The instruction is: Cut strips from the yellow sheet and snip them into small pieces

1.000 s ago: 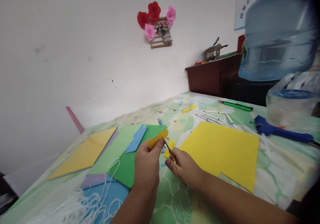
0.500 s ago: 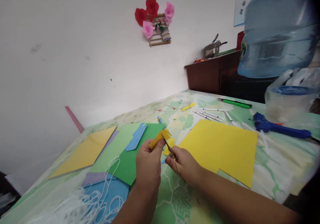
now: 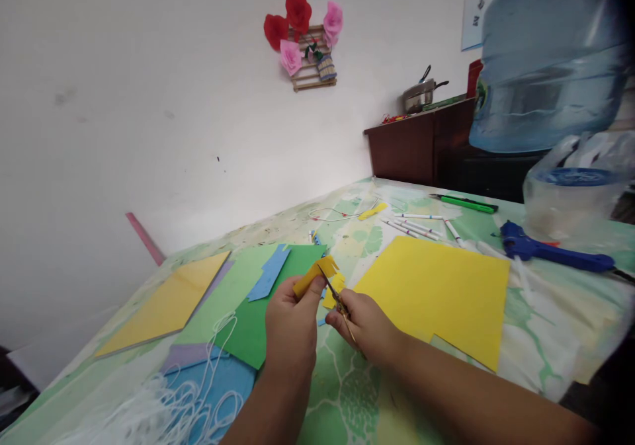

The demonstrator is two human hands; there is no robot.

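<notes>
My left hand (image 3: 292, 319) pinches a small yellow paper strip (image 3: 308, 278) between thumb and fingers, above the green sheet. My right hand (image 3: 364, 323) is closed round a pair of scissors (image 3: 341, 305), whose gold-coloured handle sticks out below the fist. The scissor blades lie across the strip near my left thumb. Notches show along the strip's far end. Beneath and behind the blades are yellow paper scraps (image 3: 334, 291). To the left, a cut blue paper piece (image 3: 270, 273) rests on the green sheets (image 3: 248, 329).
A large yellow sheet (image 3: 436, 293) lies right of my hands. Beyond it are several white markers (image 3: 414, 227), a green cutter (image 3: 466, 203) and a blue glue gun (image 3: 550, 252). Tangled white string (image 3: 163, 408) lies front left, near a yellow board (image 3: 163, 303). A water bottle (image 3: 546, 68) stands at right.
The whole view has shifted slightly, so things appear a little further left. Both hands keep their hold on the paper strip and the scissors, and the blades remain at the strip.
</notes>
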